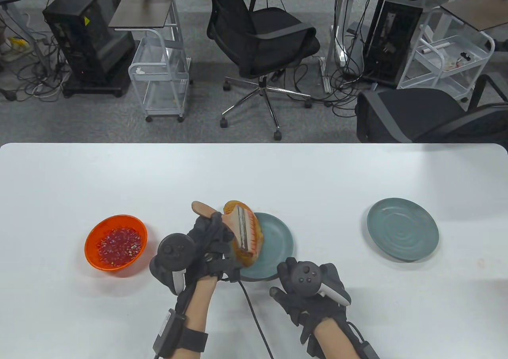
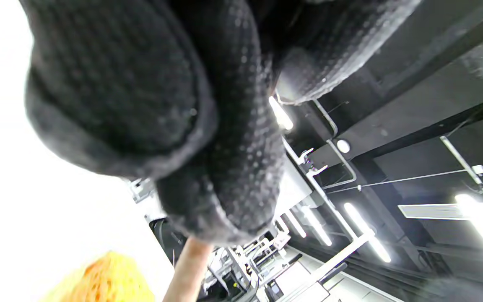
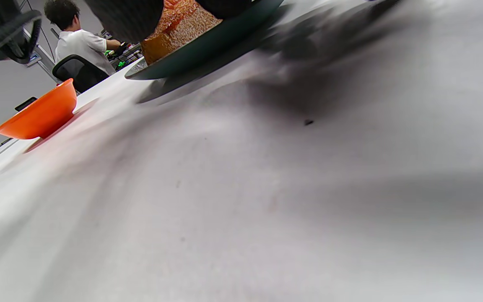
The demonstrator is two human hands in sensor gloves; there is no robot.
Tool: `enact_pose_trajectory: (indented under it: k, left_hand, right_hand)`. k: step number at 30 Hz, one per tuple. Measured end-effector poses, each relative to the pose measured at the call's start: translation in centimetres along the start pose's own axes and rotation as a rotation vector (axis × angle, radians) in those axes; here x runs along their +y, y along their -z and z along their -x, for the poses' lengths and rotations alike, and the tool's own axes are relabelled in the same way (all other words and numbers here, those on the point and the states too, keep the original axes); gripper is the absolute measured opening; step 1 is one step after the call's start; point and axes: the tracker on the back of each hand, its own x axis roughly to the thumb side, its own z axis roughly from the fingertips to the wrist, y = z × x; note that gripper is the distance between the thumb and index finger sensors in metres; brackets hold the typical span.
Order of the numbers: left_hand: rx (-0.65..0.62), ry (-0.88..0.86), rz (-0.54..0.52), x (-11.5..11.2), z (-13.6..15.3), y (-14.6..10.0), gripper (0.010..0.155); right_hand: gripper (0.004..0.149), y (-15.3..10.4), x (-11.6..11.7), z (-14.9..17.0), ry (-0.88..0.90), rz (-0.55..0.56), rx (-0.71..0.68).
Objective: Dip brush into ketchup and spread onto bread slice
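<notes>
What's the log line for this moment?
left hand: holds wooden-handled brush on orange-stained bread slice | right hand: beside teal plate

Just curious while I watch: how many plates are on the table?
2. One grey-green plate sits near the middle, under the bread slice and beside the left hand. The other plate lies bare to the right. None seems hidden.

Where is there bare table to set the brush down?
Bare: the table between the near plate and the far plate, and left of the orange bowl. Crowded: around both hands, left and right.
</notes>
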Motion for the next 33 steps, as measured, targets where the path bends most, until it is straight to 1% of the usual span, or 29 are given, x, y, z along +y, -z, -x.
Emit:
enact_pose_trajectory:
  k: [2, 5, 7, 9, 11, 12, 13, 15, 17, 19, 21, 24, 25, 26, 28, 30, 31, 33]
  left_hand:
    - [0.003, 0.036, 0.005, 0.0, 0.3, 0.0, 0.051]
    - [-0.036, 0.08, -0.037, 0.8, 0.2, 0.1, 0.051]
    - [-0.078, 0.163, -0.088, 1.7, -0.2, 0.0, 0.051]
    - [-0.102, 0.176, -0.108, 2.0, -0.7, -0.1, 0.051]
    - [-0.119, 0.158, -0.086, 1.7, -1.1, -0.2, 0.051]
    - [-0.107, 0.129, -0.065, 1.4, -1.0, -0.2, 0.051]
    - [-0.062, 0.052, -0.028, 0.9, -0.8, -0.3, 0.051]
    - [-0.012, -0.023, 0.027, 0.0, -0.6, -0.3, 0.05]
    - [-0.006, 0.017, 0.044, -0.4, -0.3, -0.3, 0.05]
    - [-0.003, 0.059, 0.039, -0.2, 0.0, -0.1, 0.051]
    - [-0.005, 0.031, 0.008, 0.3, 0.1, -0.1, 0.051]
    - [-0.114, 0.198, -0.075, 1.8, -0.5, 0.1, 0.05]
    - [-0.134, 0.215, -0.106, 2.3, -0.7, 0.1, 0.051]
    - [-0.141, 0.215, -0.115, 2.5, -0.8, 0.1, 0.05]
    - [-0.144, 0.186, -0.116, 2.7, -1.1, 0.0, 0.051]
    - [-0.119, 0.093, -0.07, 2.1, -0.9, 0.0, 0.051]
    - [-0.075, 0.015, -0.026, 1.3, -0.5, -0.1, 0.051]
    - [-0.021, -0.042, 0.034, 0.3, -0.1, -0.2, 0.05]
  right_hand:
    - [0.07, 0.0, 0.0, 0.0, -0.007, 0.001, -0.001]
    - [0.07, 0.0, 0.0, 0.1, -0.002, 0.001, -0.004]
    - [0.069, 0.0, 0.0, 0.1, 0.0, 0.003, -0.002]
    - [0.069, 0.0, 0.0, 0.1, -0.001, 0.002, 0.0]
    - [0.069, 0.0, 0.0, 0.0, 0.001, 0.002, 0.001]
    - [0.07, 0.0, 0.0, 0.0, 0.001, 0.003, 0.001]
    - [0.07, 0.0, 0.0, 0.0, -0.001, 0.004, 0.001]
    - [0.07, 0.0, 0.0, -0.1, -0.01, 0.004, 0.003]
    - [0.07, 0.0, 0.0, 0.0, -0.013, 0.004, 0.0]
    - [0.07, 0.0, 0.0, 0.1, -0.007, 0.0, -0.002]
    - [0.07, 0.0, 0.0, 0.1, 0.0, 0.001, -0.003]
    - [0.07, 0.0, 0.0, 0.0, -0.008, 0.002, -0.004]
    - [0.07, 0.0, 0.0, 0.0, -0.009, 0.004, -0.004]
    - [0.069, 0.0, 0.0, 0.0, -0.008, 0.005, -0.003]
    - [0.069, 0.0, -0.1, 0.1, 0.0, 0.004, -0.004]
    - [0.069, 0.0, 0.0, 0.0, 0.004, 0.004, -0.006]
    - [0.069, 0.0, 0.0, 0.0, 0.002, 0.005, -0.006]
    - [0.07, 0.0, 0.0, 0.0, -0.005, 0.005, -0.005]
